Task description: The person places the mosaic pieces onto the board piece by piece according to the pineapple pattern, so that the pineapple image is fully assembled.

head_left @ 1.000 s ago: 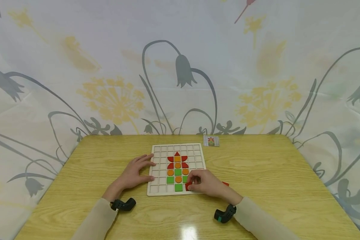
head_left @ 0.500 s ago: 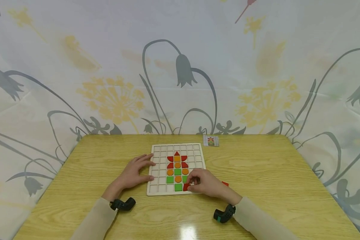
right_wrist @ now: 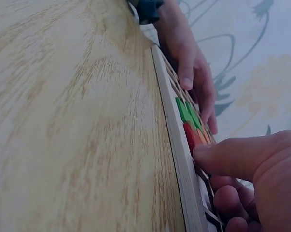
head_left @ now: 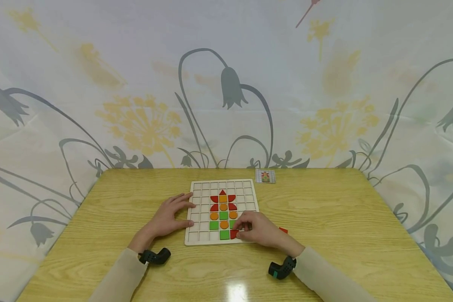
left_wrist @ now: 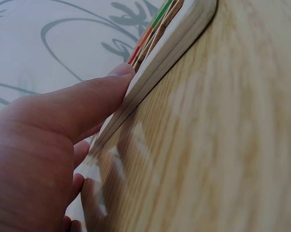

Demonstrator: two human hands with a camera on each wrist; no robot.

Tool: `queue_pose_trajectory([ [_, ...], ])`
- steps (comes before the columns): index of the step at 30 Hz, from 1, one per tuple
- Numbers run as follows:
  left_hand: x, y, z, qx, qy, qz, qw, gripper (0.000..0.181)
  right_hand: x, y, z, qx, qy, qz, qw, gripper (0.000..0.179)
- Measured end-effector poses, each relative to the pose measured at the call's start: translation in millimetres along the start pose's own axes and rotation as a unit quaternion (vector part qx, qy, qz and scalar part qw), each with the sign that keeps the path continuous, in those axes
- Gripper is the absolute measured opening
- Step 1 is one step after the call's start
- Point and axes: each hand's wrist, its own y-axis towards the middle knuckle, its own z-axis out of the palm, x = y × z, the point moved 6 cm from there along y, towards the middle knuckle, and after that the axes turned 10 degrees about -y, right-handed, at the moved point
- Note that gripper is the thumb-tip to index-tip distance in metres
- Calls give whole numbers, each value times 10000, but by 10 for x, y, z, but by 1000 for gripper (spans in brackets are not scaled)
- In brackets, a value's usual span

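Note:
A white gridded board (head_left: 203, 189) lies on the table, bearing red, orange and green flat tiles in a flower-like pattern. My left hand (head_left: 169, 214) rests at its left edge, fingers spread and relaxed; the left wrist view has the thumb (left_wrist: 104, 94) on the rim. Over the lower right cells, my right hand (head_left: 259, 228) pinches a red quarter-circle tile (head_left: 233, 234) between thumb and curled fingers. This tile sits in the bottom row beside a green square (head_left: 224, 235), partly hidden by the fingertips. In the right wrist view the thumb tip meets the red tile (right_wrist: 189, 136).
Another red tile (head_left: 283, 230) lies on the table right of the board, partly covered by the right wrist. Behind the board's right corner is a small pattern card (head_left: 265, 176). A floral cloth (head_left: 226, 126) hangs at the table's back edge.
The red tile under my right fingers has shifted slightly left and turned, its rounded side now toward the lower right. The left hand stays in place on the board.

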Motion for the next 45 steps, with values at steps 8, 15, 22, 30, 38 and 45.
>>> queue_pose_trajectory([
  [8,1,-7,0,10,5,0,10000,49,0,10,1,75,-96,132,9998,10],
  [15,5,3,0,53,10,-66,10000,49,-33,-12,-86,272,445,259,9983,15],
  [22,8,6,5,9,20,-7,10000,48,-198,-206,-351,-62,453,536,9975,16],
  [30,-3,-2,-4,6,-4,-29,10000,48,-511,-615,-642,-67,222,849,9961,15],
  [38,-22,-8,-16,23,-85,-49,9999,47,-633,-791,-795,434,216,244,9985,19],
  [45,-46,-6,-21,58,-96,-38,9999,48,-648,-778,-757,686,53,103,9976,17],
])
